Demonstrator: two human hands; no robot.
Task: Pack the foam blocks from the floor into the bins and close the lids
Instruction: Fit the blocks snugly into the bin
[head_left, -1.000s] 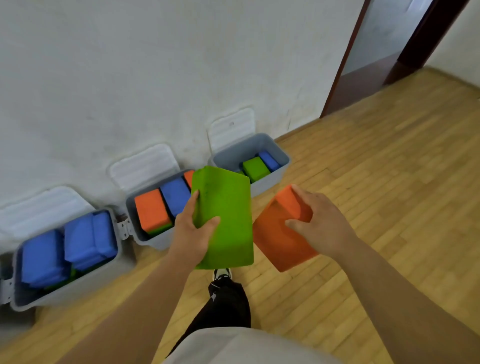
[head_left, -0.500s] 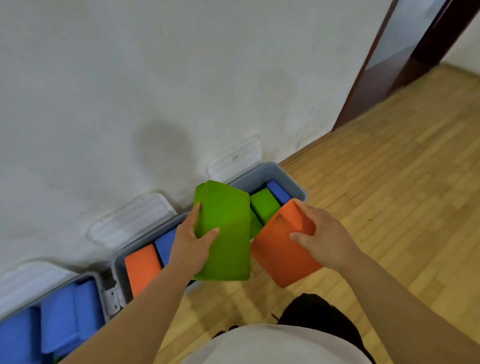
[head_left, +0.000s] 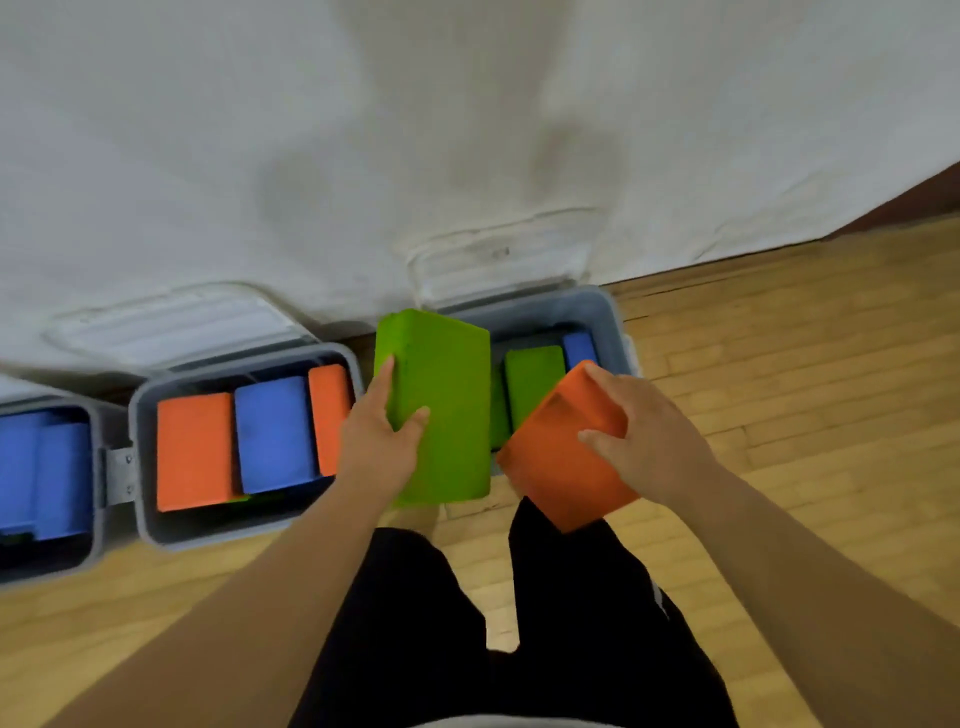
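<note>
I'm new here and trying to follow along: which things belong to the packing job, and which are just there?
Part of the job: large green foam block in the left hand; orange foam block in the right hand; three grey plastic bins holding packed blocks; their open white lids.
Just there: white wall; wooden floor; the person's black trousers.

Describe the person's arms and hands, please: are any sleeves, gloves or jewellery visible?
Both are bare. The left hand and right hand wear no visible gloves, rings or watch. No sleeve covers the left forearm or right forearm in view. Black trousers show below.
</note>
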